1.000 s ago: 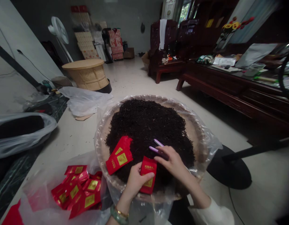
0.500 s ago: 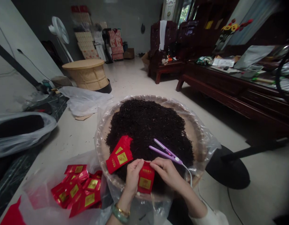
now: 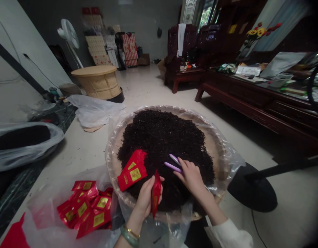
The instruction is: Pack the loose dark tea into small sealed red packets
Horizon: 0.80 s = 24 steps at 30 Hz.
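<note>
My left hand [image 3: 144, 198] pinches a small red foil packet [image 3: 156, 194], turned nearly edge-on, over the near side of a round tray [image 3: 222, 151]. My right hand [image 3: 192, 176] has its fingers round a purple hair straightener [image 3: 173, 167], whose plates stand slightly apart over the dark tea leaves [image 3: 164, 134]. Most of its handle is hidden under that hand. To the left on the tea lie red packets [image 3: 130, 174] with gold labels, overlapping. Clear plastic lines the tray.
Several red packets [image 3: 98, 219] lie in a plastic bag at lower left. Further left is a clear bag of dark tea [image 3: 22, 137]. A black stand base [image 3: 252, 189] stands right of the tray. Behind are a round bamboo basket [image 3: 95, 81] and a dark wooden table [image 3: 241, 94].
My right hand has let go of the packet's top edge and moved onto the hair straightener. The packet, now in my left hand alone, has turned from face-on to edge-on.
</note>
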Each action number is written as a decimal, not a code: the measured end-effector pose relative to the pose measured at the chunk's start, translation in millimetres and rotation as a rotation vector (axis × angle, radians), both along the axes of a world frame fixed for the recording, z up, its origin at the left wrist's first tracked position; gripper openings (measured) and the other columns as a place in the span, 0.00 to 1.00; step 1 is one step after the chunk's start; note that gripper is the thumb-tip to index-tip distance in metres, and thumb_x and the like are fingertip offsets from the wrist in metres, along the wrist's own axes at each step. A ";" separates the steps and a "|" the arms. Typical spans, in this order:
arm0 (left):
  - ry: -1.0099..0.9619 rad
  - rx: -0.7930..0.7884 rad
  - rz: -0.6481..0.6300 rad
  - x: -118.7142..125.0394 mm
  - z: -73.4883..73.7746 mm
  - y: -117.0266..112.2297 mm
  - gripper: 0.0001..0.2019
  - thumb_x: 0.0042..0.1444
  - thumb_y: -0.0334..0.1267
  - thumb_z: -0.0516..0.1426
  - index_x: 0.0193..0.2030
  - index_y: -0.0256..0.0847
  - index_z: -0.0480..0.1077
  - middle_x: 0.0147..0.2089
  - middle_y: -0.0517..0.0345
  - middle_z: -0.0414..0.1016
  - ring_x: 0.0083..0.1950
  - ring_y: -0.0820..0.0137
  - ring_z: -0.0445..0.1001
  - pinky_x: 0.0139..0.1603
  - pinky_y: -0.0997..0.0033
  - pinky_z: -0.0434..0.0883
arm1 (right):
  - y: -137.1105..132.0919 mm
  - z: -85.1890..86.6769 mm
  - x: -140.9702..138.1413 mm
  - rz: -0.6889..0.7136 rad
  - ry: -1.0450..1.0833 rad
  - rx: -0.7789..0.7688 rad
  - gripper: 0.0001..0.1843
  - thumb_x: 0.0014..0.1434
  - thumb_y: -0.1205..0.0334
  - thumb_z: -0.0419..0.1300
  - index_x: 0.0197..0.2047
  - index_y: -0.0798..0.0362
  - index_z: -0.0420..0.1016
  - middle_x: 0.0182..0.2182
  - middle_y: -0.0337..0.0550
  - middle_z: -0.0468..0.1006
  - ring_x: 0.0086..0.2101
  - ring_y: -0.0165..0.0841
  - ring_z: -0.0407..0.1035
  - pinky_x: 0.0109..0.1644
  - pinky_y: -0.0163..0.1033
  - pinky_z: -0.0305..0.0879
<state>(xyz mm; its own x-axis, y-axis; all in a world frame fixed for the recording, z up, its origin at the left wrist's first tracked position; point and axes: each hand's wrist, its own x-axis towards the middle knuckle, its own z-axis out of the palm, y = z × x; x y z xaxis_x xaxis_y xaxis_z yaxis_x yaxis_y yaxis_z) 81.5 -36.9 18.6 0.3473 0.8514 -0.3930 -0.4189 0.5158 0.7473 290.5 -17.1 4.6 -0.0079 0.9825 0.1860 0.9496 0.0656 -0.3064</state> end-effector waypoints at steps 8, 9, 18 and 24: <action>-0.785 -0.072 -0.492 -5.8 -9.1 -5.4 0.14 0.59 0.46 0.55 0.40 0.36 0.73 0.22 0.66 0.62 0.12 0.83 0.46 0.17 0.78 0.48 | -10.3 46.2 -0.7 0.285 0.602 -0.142 0.26 0.61 0.50 0.58 0.60 0.51 0.67 0.46 0.49 0.75 0.44 0.40 0.71 0.49 0.43 0.67; -0.804 -0.084 -0.517 -5.5 -9.0 -5.6 0.15 0.60 0.46 0.54 0.41 0.36 0.73 0.22 0.66 0.62 0.12 0.83 0.46 0.17 0.78 0.47 | -12.6 56.1 -3.3 0.365 0.670 -0.207 0.27 0.59 0.48 0.60 0.58 0.52 0.69 0.45 0.47 0.76 0.43 0.39 0.71 0.48 0.42 0.67; -0.798 -0.163 -0.623 -8.6 -20.0 -4.6 0.21 0.62 0.51 0.49 0.38 0.34 0.72 0.21 0.65 0.60 0.13 0.82 0.48 0.17 0.76 0.45 | -17.2 80.0 -28.8 0.436 0.858 -0.382 0.23 0.56 0.46 0.63 0.45 0.56 0.80 0.37 0.47 0.80 0.38 0.40 0.73 0.43 0.40 0.65; -0.809 -0.188 -0.661 -9.2 -21.8 -4.1 0.21 0.61 0.52 0.50 0.37 0.34 0.72 0.20 0.65 0.60 0.11 0.82 0.47 0.14 0.77 0.43 | -16.7 86.1 -25.4 0.477 0.827 -0.360 0.23 0.58 0.44 0.61 0.45 0.55 0.80 0.37 0.46 0.80 0.37 0.39 0.73 0.42 0.39 0.64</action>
